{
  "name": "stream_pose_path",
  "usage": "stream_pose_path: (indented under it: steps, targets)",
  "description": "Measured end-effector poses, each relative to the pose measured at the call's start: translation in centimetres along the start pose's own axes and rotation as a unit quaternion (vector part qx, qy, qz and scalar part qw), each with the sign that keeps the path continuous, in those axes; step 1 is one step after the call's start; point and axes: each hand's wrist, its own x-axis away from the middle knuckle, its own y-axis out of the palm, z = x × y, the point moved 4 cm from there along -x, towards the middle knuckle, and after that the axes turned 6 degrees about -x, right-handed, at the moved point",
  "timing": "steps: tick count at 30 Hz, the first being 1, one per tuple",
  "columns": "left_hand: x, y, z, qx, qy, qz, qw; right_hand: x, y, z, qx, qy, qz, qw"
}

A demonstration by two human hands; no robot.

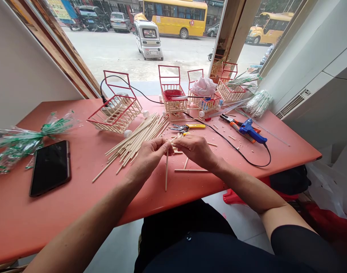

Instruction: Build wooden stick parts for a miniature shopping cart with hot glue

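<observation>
My left hand (pixel 150 154) is closed in a pinch on a thin wooden stick (pixel 166 172), whose lower part points down toward the table's near edge. My right hand (pixel 195 150) is closed too, its fingertips meeting those of my left. What it pinches is hidden. Just beyond my left hand lies a loose heap of wooden sticks (pixel 142 137). Yellow-handled pliers (pixel 194 126) rest behind my right hand, and short cut pieces lie beneath it. A single stick (pixel 190 170) lies crosswise below my right wrist.
Small stick-built carts with red rims, one at left (pixel 116 113) and others behind, line the window side. A blue glue gun (pixel 251 131) and orange-handled pliers (pixel 233 123) lie right, with a trailing cable. A phone (pixel 50 168) and green-white plastic wrappers (pixel 28 138) occupy the left.
</observation>
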Motion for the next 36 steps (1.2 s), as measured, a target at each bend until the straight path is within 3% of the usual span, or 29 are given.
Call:
stream_pose_path:
  steps: [36]
  targets:
    - [-0.12, -0.04, -0.07, -0.009, 0.012, 0.004, 1.000, -0.06, -0.06, -0.15, -0.004, 0.011, -0.006, 1.000]
